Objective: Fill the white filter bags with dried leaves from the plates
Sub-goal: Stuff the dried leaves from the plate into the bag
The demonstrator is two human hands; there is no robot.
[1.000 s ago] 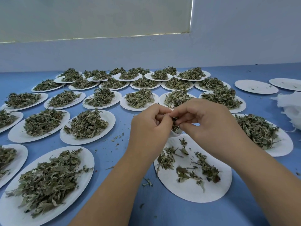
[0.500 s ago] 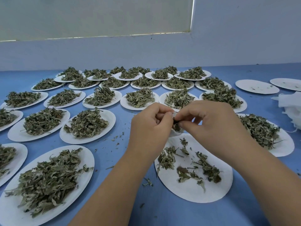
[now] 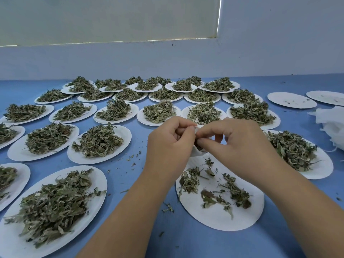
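Observation:
My left hand (image 3: pixel 168 144) and my right hand (image 3: pixel 236 144) meet above a nearly bare white plate (image 3: pixel 214 216) that carries a few dried leaves (image 3: pixel 236 192). Both pinch a small white filter bag (image 3: pixel 197 152), mostly hidden between the fingers; only its lower white edge and a bit of dark leaf inside show. A pile of white filter bags (image 3: pixel 333 125) lies at the right edge of the table.
Many white plates heaped with dried leaves cover the blue table, such as one at front left (image 3: pixel 54 207) and one at right (image 3: pixel 296 153). Two almost bare plates (image 3: pixel 291 100) sit far right. Leaf crumbs scatter on the table. A white wall rises behind.
My hands have risen slightly and my right fingers have shifted on the bag's top. The plates have not moved.

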